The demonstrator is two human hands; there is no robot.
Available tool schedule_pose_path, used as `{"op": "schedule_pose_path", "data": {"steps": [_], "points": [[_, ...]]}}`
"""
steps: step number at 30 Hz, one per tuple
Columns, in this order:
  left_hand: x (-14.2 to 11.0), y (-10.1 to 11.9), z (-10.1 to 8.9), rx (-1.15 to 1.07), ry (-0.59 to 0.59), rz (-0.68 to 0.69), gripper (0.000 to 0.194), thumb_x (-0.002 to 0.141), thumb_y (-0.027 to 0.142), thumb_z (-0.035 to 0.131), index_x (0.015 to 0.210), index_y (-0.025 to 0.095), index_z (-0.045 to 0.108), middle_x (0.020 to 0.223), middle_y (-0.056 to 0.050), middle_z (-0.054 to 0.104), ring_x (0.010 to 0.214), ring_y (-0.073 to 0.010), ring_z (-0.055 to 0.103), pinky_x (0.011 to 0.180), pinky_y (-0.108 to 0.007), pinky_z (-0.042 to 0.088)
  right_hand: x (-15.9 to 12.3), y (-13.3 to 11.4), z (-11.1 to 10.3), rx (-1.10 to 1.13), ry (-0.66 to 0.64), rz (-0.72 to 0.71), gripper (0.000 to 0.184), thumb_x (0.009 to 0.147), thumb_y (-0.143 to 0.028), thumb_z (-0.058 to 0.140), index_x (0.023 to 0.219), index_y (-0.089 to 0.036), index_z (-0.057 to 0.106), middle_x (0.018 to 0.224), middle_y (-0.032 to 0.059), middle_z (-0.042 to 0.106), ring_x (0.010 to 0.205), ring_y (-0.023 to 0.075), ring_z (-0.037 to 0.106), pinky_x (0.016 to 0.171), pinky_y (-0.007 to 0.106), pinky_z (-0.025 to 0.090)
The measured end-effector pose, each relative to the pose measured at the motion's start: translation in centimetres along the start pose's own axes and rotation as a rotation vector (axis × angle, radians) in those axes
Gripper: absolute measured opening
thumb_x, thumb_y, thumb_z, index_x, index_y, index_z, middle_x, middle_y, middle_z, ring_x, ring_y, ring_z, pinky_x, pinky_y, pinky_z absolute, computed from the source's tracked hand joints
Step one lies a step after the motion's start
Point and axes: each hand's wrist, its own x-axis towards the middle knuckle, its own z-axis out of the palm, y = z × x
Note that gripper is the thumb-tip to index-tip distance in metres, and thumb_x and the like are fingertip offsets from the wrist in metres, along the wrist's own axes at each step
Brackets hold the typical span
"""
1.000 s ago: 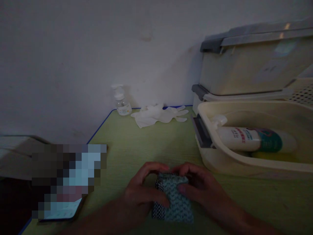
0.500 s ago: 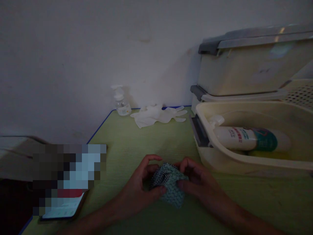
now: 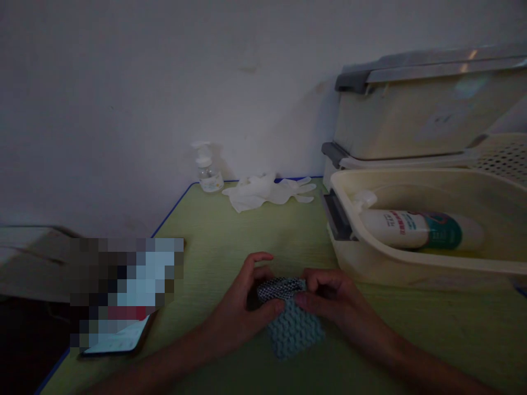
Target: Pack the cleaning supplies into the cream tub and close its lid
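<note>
Between my two hands is a small knitted cloth piece (image 3: 294,326), teal with a bumpy texture, and a black-and-white patterned part shows along its top. My left hand (image 3: 251,307) grips its left edge, thumb in front and index finger lifted and curved above it. On the other side, my right hand (image 3: 333,296) pinches the upper right corner between thumb and curled fingers. The teal part hangs down toward the green table (image 3: 206,258). What lies behind the cloth is hidden.
A phone (image 3: 119,334), partly pixelated, lies at the left. At the back stand a pump bottle (image 3: 211,178) and white gloves (image 3: 259,192). An open cream bin (image 3: 341,263) at the right holds a spray bottle (image 3: 399,227); a lidded box (image 3: 403,118) stands behind it.
The cloth has been turned and spread, so its teal face hangs flatter and lower, with the patterned part folded along the top. My right hand has shifted slightly; the view has moved a little.
</note>
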Motion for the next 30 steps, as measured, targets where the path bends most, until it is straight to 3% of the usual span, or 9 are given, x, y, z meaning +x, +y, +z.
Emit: {"op": "schedule_pose_path", "data": {"steps": [5, 8, 10, 12, 15, 18, 22, 26, 30], "points": [[-0.4, -0.2, -0.1, 0.364, 0.137, 0.341, 0.039, 0.083, 0.015, 0.051, 0.115, 0.026, 0.033, 0.112, -0.006, 0.042, 0.104, -0.0206, 0.044, 0.088, -0.037, 0.037, -0.3, -0.1, 0.0, 0.021, 0.115, -0.070, 0.039, 0.066, -0.040, 0.066, 0.047, -0.018, 0.039, 0.050, -0.0055, 0.035, 0.051, 0.0087, 0.032, 0.048, 0.024, 0.025], [-0.9, 0.9, 0.0, 0.573, 0.089, 0.401, 0.017, 0.085, 0.014, 0.047, 0.098, 0.025, 0.046, 0.124, -0.006, 0.034, 0.113, -0.0229, 0.039, 0.093, -0.038, 0.035, -0.3, 0.0, 0.1, 0.016, 0.147, -0.088, 0.039, 0.066, -0.040, 0.066, 0.048, -0.018, 0.040, 0.051, -0.0051, 0.035, 0.052, 0.0095, 0.034, 0.050, 0.024, 0.026], [-1.0, 1.6, 0.3, 0.567, 0.043, 0.327, 0.010, 0.085, 0.015, 0.048, 0.091, 0.023, 0.048, 0.130, -0.006, 0.031, 0.117, -0.0242, 0.037, 0.095, -0.040, 0.034, -0.3, 0.1, 0.0, 0.030, 0.161, -0.085, 0.039, 0.066, -0.041, 0.066, 0.048, -0.018, 0.040, 0.051, -0.0050, 0.035, 0.053, 0.0095, 0.033, 0.051, 0.024, 0.026], [-0.7, 2.0, 0.7, 0.387, 0.071, 0.202, 0.015, 0.082, 0.019, 0.054, 0.093, 0.023, 0.044, 0.129, -0.008, 0.034, 0.116, -0.0243, 0.039, 0.093, -0.041, 0.036, -0.3, 0.3, 0.0, 0.063, 0.177, -0.090, 0.040, 0.066, -0.041, 0.067, 0.048, -0.018, 0.040, 0.052, -0.0049, 0.036, 0.053, 0.0095, 0.033, 0.051, 0.024, 0.026], [0.5, 1.9, 1.1, -0.010, 0.120, -0.056, 0.037, 0.076, 0.028, 0.061, 0.101, 0.023, 0.034, 0.107, -0.007, 0.050, 0.093, -0.0201, 0.054, 0.076, -0.036, 0.044, -0.3, 0.5, -0.1, 0.127, 0.215, -0.110, 0.041, 0.066, -0.042, 0.067, 0.048, -0.018, 0.039, 0.053, -0.0049, 0.035, 0.053, 0.0094, 0.033, 0.051, 0.024, 0.026], [1.8, 2.1, 0.9, -0.192, 0.018, -0.231, 0.047, 0.069, 0.034, 0.066, 0.102, 0.019, 0.036, 0.085, -0.003, 0.056, 0.072, -0.0152, 0.055, 0.065, -0.029, 0.043, -0.3, 0.6, -0.2, 0.158, 0.234, -0.117, 0.043, 0.066, -0.045, 0.067, 0.048, -0.018, 0.038, 0.053, -0.0051, 0.034, 0.053, 0.0095, 0.032, 0.051, 0.024, 0.026], [2.5, 3.4, 0.3, -0.052, -0.020, -0.228, 0.040, 0.065, 0.029, 0.068, 0.096, 0.016, 0.046, 0.073, 0.001, 0.054, 0.066, -0.0124, 0.052, 0.060, -0.025, 0.040, -0.1, 0.7, -0.6, 0.153, 0.177, -0.111, 0.046, 0.065, -0.050, 0.066, 0.049, -0.018, 0.037, 0.052, -0.0054, 0.033, 0.053, 0.0094, 0.031, 0.050, 0.023, 0.024], [2.3, 4.9, 0.4, 0.122, 0.053, -0.213, 0.048, 0.067, 0.025, 0.066, 0.112, 0.018, 0.050, 0.075, 0.001, 0.057, 0.066, -0.0137, 0.053, 0.058, -0.024, 0.041, 0.1, 1.0, -0.8, 0.206, 0.151, -0.081, 0.048, 0.065, -0.052, 0.066, 0.051, -0.018, 0.035, 0.053, -0.0053, 0.032, 0.054, 0.0094, 0.030, 0.051, 0.023, 0.025], [2.5, 5.4, 0.9, 0.190, 0.091, -0.244, 0.029, 0.067, 0.024, 0.065, 0.095, 0.016, 0.064, 0.086, -0.004, 0.066, 0.073, -0.0177, 0.059, 0.062, -0.026, 0.045, 0.0, 1.3, -0.9, 0.277, 0.134, -0.048, 0.048, 0.066, -0.053, 0.065, 0.053, -0.018, 0.035, 0.056, -0.0047, 0.033, 0.057, 0.0096, 0.032, 0.053, 0.023, 0.027]]}}
